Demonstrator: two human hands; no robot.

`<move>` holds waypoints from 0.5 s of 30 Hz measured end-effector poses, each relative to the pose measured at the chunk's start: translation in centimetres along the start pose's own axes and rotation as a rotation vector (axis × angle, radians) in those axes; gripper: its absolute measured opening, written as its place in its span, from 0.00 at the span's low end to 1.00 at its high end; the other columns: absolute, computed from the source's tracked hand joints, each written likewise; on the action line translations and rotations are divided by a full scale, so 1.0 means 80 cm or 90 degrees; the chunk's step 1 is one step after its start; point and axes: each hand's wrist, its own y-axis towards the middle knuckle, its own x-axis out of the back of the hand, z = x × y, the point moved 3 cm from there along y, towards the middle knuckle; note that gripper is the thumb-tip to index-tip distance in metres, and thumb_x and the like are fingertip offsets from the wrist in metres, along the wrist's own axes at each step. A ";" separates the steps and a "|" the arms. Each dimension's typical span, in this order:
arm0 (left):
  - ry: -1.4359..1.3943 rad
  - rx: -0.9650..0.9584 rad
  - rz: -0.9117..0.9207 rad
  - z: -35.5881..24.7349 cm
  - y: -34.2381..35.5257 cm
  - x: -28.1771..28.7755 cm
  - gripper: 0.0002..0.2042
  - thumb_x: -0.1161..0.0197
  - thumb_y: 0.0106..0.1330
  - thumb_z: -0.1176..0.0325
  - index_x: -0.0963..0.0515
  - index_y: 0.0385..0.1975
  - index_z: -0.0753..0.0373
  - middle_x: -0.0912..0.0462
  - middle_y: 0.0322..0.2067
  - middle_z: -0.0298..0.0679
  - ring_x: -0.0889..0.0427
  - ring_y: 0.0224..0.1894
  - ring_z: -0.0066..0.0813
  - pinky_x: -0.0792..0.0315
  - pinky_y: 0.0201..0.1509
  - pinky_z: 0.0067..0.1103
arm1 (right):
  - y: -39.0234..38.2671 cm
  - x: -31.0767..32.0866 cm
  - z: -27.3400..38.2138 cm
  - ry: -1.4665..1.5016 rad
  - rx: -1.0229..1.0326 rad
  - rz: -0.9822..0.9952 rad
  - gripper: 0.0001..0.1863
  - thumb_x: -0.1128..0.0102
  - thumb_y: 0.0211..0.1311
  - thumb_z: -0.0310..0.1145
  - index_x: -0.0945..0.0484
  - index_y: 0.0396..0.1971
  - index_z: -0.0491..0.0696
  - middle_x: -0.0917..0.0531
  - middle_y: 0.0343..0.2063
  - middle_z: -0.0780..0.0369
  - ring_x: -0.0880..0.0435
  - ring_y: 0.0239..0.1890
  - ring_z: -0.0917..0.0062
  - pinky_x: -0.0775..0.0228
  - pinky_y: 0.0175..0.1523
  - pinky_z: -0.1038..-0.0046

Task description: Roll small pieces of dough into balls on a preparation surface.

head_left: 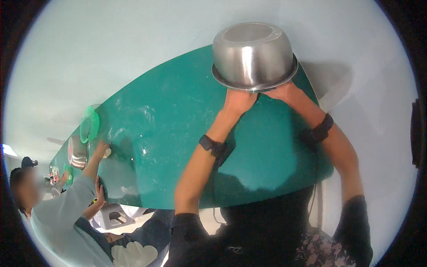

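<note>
A steel bowl [252,55] is upside down at the far right end of the green table [169,124]. Both of my hands grip it at the near side of its rim: my left hand [240,100] below the middle of the rim, my right hand [281,92] just to the right. The fingers of both are partly hidden by the bowl. Whitish smears mark the tabletop to the left of my arms.
At left, a co-worker [58,222] leans at the table, one hand [101,149] on a small pale piece. A green basket [89,124] and another steel bowl [78,151] stand near the wall. Further people's hands show behind. Grey stools [113,218] are under the table.
</note>
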 end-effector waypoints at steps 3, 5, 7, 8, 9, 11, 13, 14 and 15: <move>0.025 -0.008 0.017 0.010 0.011 -0.011 0.19 0.34 0.73 0.62 0.17 0.58 0.64 0.17 0.61 0.58 0.20 0.64 0.62 0.28 0.69 0.49 | 0.006 0.009 -0.001 0.006 -0.015 0.044 0.40 0.43 0.78 0.60 0.35 0.81 0.56 0.36 0.82 0.58 0.39 0.83 0.56 0.52 0.86 0.47; 0.061 -0.017 0.025 0.004 0.020 -0.013 0.19 0.36 0.74 0.60 0.16 0.57 0.64 0.16 0.61 0.58 0.19 0.63 0.62 0.26 0.67 0.49 | 0.005 0.006 -0.004 0.041 -0.004 0.040 0.40 0.42 0.78 0.60 0.35 0.81 0.56 0.36 0.82 0.58 0.39 0.82 0.56 0.51 0.86 0.47; 0.046 0.016 0.065 -0.003 0.027 -0.015 0.21 0.38 0.75 0.55 0.16 0.57 0.64 0.15 0.60 0.56 0.18 0.61 0.60 0.25 0.66 0.49 | 0.002 0.004 -0.008 0.080 0.006 0.035 0.40 0.42 0.78 0.60 0.34 0.81 0.56 0.35 0.82 0.57 0.39 0.82 0.56 0.51 0.86 0.47; 0.047 0.017 0.062 0.001 0.027 -0.020 0.21 0.38 0.75 0.55 0.16 0.57 0.64 0.15 0.60 0.56 0.18 0.61 0.60 0.25 0.66 0.49 | 0.005 0.012 -0.002 0.025 0.032 0.024 0.39 0.41 0.77 0.59 0.33 0.80 0.55 0.34 0.81 0.56 0.38 0.82 0.56 0.50 0.86 0.46; 0.062 0.001 0.007 0.002 0.027 -0.024 0.21 0.37 0.74 0.55 0.17 0.57 0.65 0.15 0.59 0.55 0.18 0.60 0.60 0.25 0.65 0.49 | 0.006 0.019 0.004 -0.031 0.057 0.011 0.38 0.40 0.77 0.58 0.31 0.79 0.54 0.33 0.80 0.55 0.37 0.82 0.55 0.50 0.85 0.46; 0.068 -0.021 -0.051 0.006 0.030 -0.043 0.21 0.36 0.73 0.55 0.17 0.57 0.65 0.15 0.59 0.55 0.17 0.59 0.60 0.25 0.65 0.50 | 0.000 0.025 0.002 -0.034 0.042 0.005 0.38 0.40 0.77 0.58 0.31 0.78 0.54 0.32 0.80 0.55 0.37 0.81 0.55 0.49 0.85 0.46; 0.146 -0.095 -0.179 0.013 0.028 -0.051 0.22 0.32 0.71 0.55 0.16 0.55 0.66 0.14 0.56 0.55 0.17 0.57 0.61 0.25 0.65 0.51 | -0.005 0.022 -0.001 -0.026 0.017 -0.010 0.37 0.39 0.76 0.57 0.30 0.78 0.53 0.31 0.79 0.54 0.36 0.81 0.54 0.48 0.85 0.46; 0.145 -0.096 -0.177 0.017 0.026 -0.051 0.22 0.32 0.71 0.55 0.16 0.55 0.66 0.14 0.56 0.55 0.17 0.57 0.61 0.25 0.65 0.51 | -0.008 0.016 -0.002 -0.019 0.004 -0.018 0.37 0.39 0.76 0.57 0.30 0.77 0.53 0.31 0.79 0.54 0.36 0.81 0.54 0.48 0.85 0.46; 0.061 -0.030 -0.096 0.028 0.025 -0.051 0.26 0.33 0.73 0.53 0.21 0.64 0.64 0.21 0.65 0.55 0.23 0.67 0.60 0.31 0.72 0.52 | -0.011 0.012 -0.004 -0.012 -0.010 -0.026 0.37 0.39 0.76 0.56 0.29 0.77 0.53 0.31 0.78 0.54 0.35 0.80 0.54 0.48 0.85 0.46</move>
